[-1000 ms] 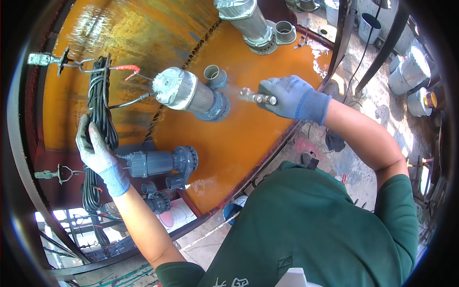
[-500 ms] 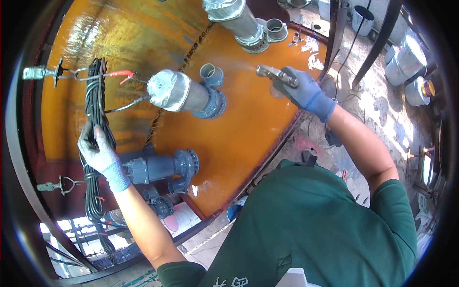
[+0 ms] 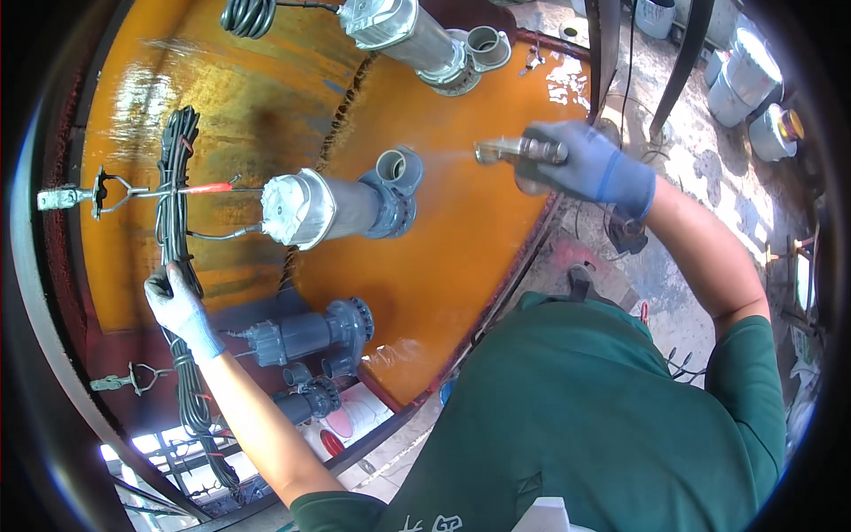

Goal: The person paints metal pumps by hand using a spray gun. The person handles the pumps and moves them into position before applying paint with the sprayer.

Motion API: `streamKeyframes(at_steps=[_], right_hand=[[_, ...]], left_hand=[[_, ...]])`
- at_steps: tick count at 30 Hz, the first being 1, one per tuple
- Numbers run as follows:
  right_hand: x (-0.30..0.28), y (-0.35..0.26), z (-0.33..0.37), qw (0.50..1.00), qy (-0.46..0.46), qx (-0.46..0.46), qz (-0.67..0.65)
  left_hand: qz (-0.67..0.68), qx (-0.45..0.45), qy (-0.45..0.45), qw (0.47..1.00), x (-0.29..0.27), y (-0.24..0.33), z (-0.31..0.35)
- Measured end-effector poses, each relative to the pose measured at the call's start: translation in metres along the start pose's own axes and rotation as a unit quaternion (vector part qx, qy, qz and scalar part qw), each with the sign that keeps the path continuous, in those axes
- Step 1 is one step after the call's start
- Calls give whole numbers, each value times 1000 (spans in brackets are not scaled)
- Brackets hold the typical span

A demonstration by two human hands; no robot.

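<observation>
Black cable looped into a long bundle (image 3: 175, 191) runs down the left side. My left hand (image 3: 183, 310), in a pale glove with dark fingertips, is closed around it. The bundle hangs beside a hook (image 3: 115, 192) and a submersible pump (image 3: 328, 211), whose body is silver and whose flange and outlet are blue-grey. Raised at the right, my gloved right hand (image 3: 592, 164) grips a metal spray gun (image 3: 514, 151). Fine mist leaves its nozzle toward the pump's outlet, with a gap between them. The trigger finger is not clear.
Another silver pump (image 3: 412, 40) hangs at the top, near a black cable coil (image 3: 248, 15). Below are blue-grey pumps (image 3: 306, 337) and a second hook (image 3: 133, 379). Orange-coated panels (image 3: 461, 266) lie behind. Paint pails (image 3: 745, 75) stand at the right beside dark posts (image 3: 605, 53).
The view has shifted, bringing the upper cable coil in. The middle pump has turned slightly, its axis now closer to level. My right hand and spray gun sit a little lower; mist still shows.
</observation>
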State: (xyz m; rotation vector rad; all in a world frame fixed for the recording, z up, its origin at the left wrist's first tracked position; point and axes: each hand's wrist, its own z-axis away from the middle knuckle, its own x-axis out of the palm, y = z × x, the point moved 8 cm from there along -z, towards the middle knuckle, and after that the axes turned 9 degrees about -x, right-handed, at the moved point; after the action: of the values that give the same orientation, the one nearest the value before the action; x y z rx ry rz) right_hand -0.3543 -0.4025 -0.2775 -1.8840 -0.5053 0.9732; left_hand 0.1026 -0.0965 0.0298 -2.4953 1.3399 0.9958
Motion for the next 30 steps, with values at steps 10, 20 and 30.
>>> streamKeyframes(at_steps=[10,20,30], right_hand=[[-34,-67,-38,963,-162,-89,197],[6,-122,-77,908,-347,-29,233],[35,-136,-69,911,-341,-117,198]], left_hand=[[-29,24,-32,999,26,-41,-44],[-12,14,-122,992,58,-29,-76],[-42,18,-121,992,76,-30,-94]])
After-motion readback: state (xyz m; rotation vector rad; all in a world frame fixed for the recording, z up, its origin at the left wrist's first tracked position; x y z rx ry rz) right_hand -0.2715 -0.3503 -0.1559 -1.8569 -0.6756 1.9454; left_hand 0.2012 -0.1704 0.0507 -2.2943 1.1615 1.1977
